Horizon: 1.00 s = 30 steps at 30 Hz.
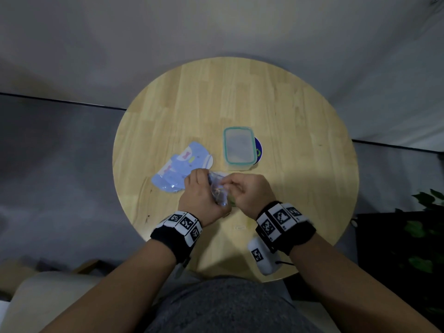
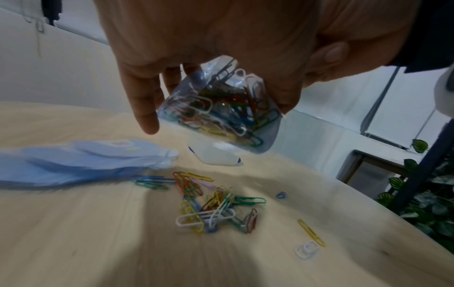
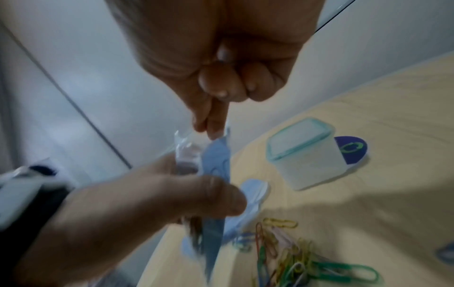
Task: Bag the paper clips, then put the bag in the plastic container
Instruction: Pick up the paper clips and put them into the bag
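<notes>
My left hand [image 1: 200,192] grips a small clear bag [image 2: 221,110] partly filled with coloured paper clips, lifted above the round wooden table [image 1: 276,111]. My right hand [image 1: 245,188] pinches the bag's top edge [image 3: 218,139] between thumb and forefinger. A loose heap of coloured paper clips [image 2: 211,203] lies on the table under the hands; in the head view the hands hide it. One white clip [image 1: 240,227] lies near the right wrist. The plastic container [image 1: 239,147] with a teal-rimmed lid stands just beyond the hands.
A stack of blue printed bags [image 1: 177,169] lies left of the container. A dark blue round disc [image 1: 259,151] sticks out from behind the container's right side. Leafy plants [image 1: 425,227] stand off the table's right edge.
</notes>
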Motion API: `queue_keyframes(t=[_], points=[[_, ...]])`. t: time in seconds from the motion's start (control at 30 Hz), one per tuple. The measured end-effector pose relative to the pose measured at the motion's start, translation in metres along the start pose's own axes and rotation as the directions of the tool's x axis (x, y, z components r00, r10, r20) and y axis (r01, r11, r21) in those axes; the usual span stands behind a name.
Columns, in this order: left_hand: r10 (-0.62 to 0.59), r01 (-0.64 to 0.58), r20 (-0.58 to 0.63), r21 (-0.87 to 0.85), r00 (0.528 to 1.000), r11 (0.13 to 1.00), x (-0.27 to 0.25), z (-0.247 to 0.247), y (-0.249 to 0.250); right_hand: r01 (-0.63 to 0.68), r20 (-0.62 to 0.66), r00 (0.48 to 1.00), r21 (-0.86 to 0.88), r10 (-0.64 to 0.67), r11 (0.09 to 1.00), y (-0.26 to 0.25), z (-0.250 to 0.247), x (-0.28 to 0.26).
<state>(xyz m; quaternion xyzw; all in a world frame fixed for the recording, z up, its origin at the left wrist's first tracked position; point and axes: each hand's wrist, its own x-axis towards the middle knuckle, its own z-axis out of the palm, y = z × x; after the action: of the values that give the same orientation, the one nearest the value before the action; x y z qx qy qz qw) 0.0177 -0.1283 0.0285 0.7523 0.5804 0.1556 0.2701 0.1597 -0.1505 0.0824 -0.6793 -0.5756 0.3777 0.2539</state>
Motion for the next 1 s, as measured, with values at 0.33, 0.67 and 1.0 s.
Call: queue_keyframes(t=[0.33, 0.67, 1.0], points=[[-0.073, 0.072, 0.021, 0.058, 0.997, 0.996, -0.004, -0.006, -0.023, -0.331, 0.222, 0.857, -0.455, 0.466, 0.827, 0.102, 0.006, -0.022], [-0.074, 0.065, 0.092, 0.101, 0.993, 0.993, -0.011, -0.001, -0.027, -0.236, 0.219, 0.911, -0.418, 0.350, 0.877, 0.094, 0.036, -0.014], [-0.066, 0.055, 0.094, 0.121, 0.993, 0.991, -0.012, -0.005, -0.030, -0.208, 0.146, 0.942, -0.457, 0.304, 0.865, 0.098, 0.032, -0.001]])
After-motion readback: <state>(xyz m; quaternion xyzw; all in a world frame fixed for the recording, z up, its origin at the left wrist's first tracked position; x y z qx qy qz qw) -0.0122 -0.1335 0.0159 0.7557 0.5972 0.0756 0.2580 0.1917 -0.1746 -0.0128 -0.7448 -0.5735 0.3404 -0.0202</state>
